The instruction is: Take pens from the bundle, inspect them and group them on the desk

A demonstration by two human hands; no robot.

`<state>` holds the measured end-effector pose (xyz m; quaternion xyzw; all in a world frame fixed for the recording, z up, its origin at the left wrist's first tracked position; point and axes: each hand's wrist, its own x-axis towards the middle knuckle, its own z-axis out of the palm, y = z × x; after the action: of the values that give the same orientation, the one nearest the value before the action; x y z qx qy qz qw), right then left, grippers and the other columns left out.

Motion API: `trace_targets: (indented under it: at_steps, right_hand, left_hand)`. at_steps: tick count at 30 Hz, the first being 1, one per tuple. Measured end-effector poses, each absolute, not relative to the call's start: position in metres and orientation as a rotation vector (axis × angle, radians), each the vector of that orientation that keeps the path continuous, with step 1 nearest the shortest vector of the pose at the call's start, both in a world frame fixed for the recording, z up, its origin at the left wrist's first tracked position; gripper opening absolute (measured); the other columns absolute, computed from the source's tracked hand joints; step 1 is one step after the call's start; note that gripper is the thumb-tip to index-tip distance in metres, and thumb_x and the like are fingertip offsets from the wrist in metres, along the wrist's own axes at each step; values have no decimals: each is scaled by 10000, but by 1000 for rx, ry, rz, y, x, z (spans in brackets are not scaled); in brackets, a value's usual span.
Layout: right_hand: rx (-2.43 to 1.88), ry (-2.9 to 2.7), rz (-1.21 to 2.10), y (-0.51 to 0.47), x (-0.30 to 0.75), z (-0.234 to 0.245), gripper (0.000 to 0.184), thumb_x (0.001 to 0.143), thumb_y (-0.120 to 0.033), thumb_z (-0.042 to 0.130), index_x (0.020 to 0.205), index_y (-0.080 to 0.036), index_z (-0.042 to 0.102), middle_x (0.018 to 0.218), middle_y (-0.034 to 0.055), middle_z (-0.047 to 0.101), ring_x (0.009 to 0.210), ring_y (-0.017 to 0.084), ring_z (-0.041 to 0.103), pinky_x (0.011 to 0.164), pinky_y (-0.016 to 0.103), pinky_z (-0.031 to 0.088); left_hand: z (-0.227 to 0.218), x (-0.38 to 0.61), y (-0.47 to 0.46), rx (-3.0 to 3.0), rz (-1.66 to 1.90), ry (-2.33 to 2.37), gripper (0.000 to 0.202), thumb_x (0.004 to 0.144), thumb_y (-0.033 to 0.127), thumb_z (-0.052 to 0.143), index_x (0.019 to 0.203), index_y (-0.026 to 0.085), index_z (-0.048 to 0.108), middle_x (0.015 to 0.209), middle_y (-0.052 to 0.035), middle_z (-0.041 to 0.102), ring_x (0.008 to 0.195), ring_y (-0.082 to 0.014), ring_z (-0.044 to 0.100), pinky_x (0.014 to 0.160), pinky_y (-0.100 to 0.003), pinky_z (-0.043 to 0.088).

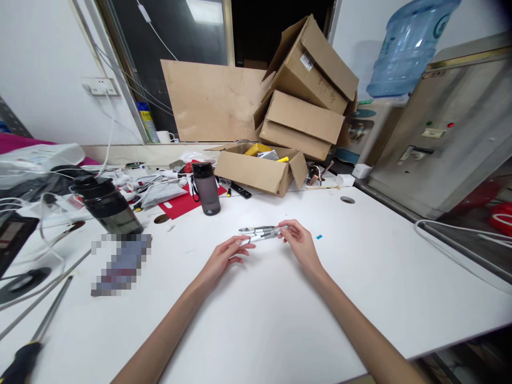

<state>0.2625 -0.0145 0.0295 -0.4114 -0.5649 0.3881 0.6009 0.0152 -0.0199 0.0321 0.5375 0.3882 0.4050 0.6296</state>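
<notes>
Between my hands I hold a pen [264, 236] with a white end and a clear, greyish barrel, stretched sideways above the white table. My left hand [222, 258] pinches its white left end, with the other fingers curled loosely below. At the right end, the fingertips of my right hand [301, 244] close on the barrel. Just behind it lie more pens [250, 230] with dark and white parts, side by side on the table; the held pen and my fingers partly cover them. A small blue scrap [319, 237] lies to the right of my right hand.
A dark tumbler [208, 192] and an open cardboard box [252, 169] stand behind the pens. To the left are a black-lidded bottle [106, 205], a blurred-out item [124, 264], cables and a screwdriver [50, 314]. A cable hole [348, 200] lies at the right, near a steel dispenser [448, 128].
</notes>
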Motion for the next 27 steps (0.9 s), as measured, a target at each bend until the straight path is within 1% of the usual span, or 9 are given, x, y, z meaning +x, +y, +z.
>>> trace_targets:
  at_steps: [6,12,16,19,21,24,26,27]
  right_hand:
    - [-950,-1430,907,-21,255,30,222,886,-413,659,972,-209,680,993,61,707,783,187,661,727,316,506]
    - [-953,-1461,894,-23,256,33,186,887,-372,670,966,-206,691,913,42,697,768,184,658,756,323,496]
    - [-972,-1486,887,-22,256,32,192,882,-380,672,966,-208,689,914,46,701,769,188,657,761,329,496]
    - [-1002,-1508,891,-23,255,31,210,892,-403,657,971,-209,677,886,42,699,743,181,645,727,316,486]
    - [-1024,-1524,918,-25,255,31,237,918,-431,617,974,-207,666,766,17,663,679,167,605,664,292,457]
    - [-1089,-1524,967,-28,254,32,297,944,-487,558,958,-206,653,559,-48,491,521,129,447,529,257,333]
    - [-1150,-1522,987,-29,254,33,331,946,-518,538,951,-207,653,508,-73,394,471,115,346,489,254,254]
    - [-1164,-1531,986,-29,255,34,339,950,-521,526,958,-208,657,507,-74,385,474,117,338,492,255,250]
  left_hand:
    - [31,19,-22,1240,904,881,456,925,513,620,1242,189,672,1207,-147,719,994,-235,651,821,-318,489]
    - [30,19,-21,1236,903,884,472,927,511,621,1258,179,672,1206,-151,721,992,-230,649,830,-319,492]
    - [28,19,-20,1239,897,887,479,933,509,612,1267,172,676,1195,-153,726,1007,-237,648,830,-322,492]
    - [27,19,-21,1251,893,893,484,930,522,609,1251,168,689,1147,-148,743,1014,-247,653,830,-325,494]
    - [27,19,-21,1268,880,896,483,929,526,608,1244,170,695,1116,-143,752,1027,-252,656,832,-325,494]
    - [28,19,-22,1299,855,900,465,932,522,608,1228,176,704,1088,-131,760,1046,-254,658,835,-314,491]
    - [29,18,-22,1313,849,902,455,933,519,608,1214,177,711,1077,-127,761,1049,-253,659,835,-309,490]
    - [29,18,-22,1316,850,905,455,932,520,608,1213,177,712,1076,-126,761,1048,-253,659,836,-308,490]
